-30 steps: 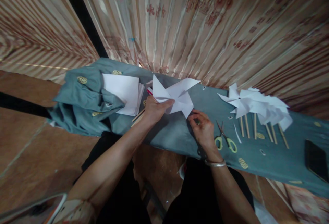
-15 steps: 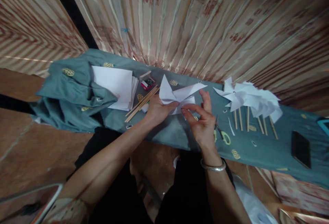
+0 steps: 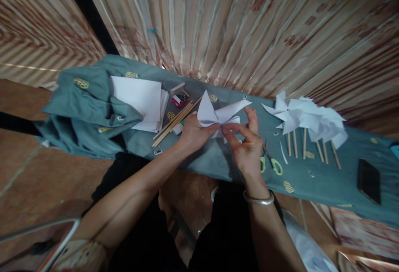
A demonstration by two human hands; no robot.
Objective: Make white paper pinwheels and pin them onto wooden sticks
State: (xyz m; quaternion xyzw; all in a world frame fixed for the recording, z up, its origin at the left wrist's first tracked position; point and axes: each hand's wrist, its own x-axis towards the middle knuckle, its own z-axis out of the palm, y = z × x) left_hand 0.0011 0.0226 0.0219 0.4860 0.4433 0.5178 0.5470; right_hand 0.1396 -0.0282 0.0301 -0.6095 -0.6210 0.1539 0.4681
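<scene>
Right hand (image 3: 248, 150) moved inward, pinched at the curled paper pinwheel (image 3: 223, 114) left hand (image 3: 193, 134) holds.

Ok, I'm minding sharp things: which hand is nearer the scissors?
The right hand, just to the left of the scissors; the left hand is farther left, holding the paper pinwheel.

We look out from a single camera worn on the person's head, facing forward and down. Both arms (image 3: 140, 184) reach in from the bottom edge, so the left hand (image 3: 193, 134) and right hand (image 3: 247, 149) lie near us, around the middle. We see the table (image 3: 330, 180) slanting across just beyond the legs (image 3: 230, 230), lower at the right, with a curtain (image 3: 205, 35) farther off above and some floor (image 3: 31, 180) below
</scene>
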